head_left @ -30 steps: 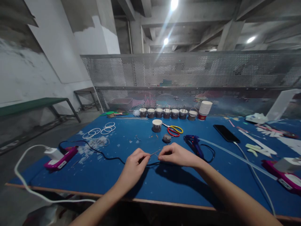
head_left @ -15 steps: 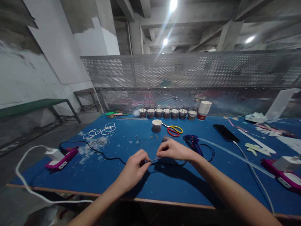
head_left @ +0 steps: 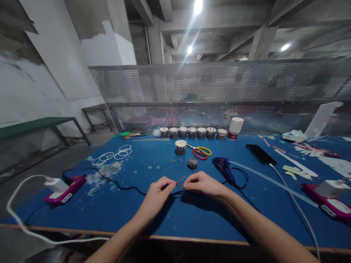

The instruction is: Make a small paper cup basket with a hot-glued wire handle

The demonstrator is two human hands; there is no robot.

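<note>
Thin grey strand (head_left: 181, 179), seen from the head camera, stood out between two hands, just above the worktop (head_left: 95, 212) at its near middle. The left hand (head_left: 159, 191) pinched one end between thumb and forefinger, leaving a short tip pointing away and to the right. The right hand (head_left: 201, 182) had its thumb and fingertips drawn together just beside that tip; whether they gripped it could not be told. Such a hold, low and central, probably kept so fine a piece steady and in sight.

A fuzzy grey ball (head_left: 192, 163) sat just beyond the right hand, perhaps placed there for easy reach. Farther back stood a single cup (head_left: 180, 147), with open scissors (head_left: 201, 152) beside it, and a blue glue gun (head_left: 225, 168) lay to the right, handy to that side.

Open room lay between the wrists and the front edge (head_left: 170, 238), which both forearms crossed. A black cord (head_left: 119, 184) ran behind the hands, a likely snag. Behind the row of cups (head_left: 192, 133), a perforated metal screen (head_left: 178, 84) closed off the far edge.
</note>
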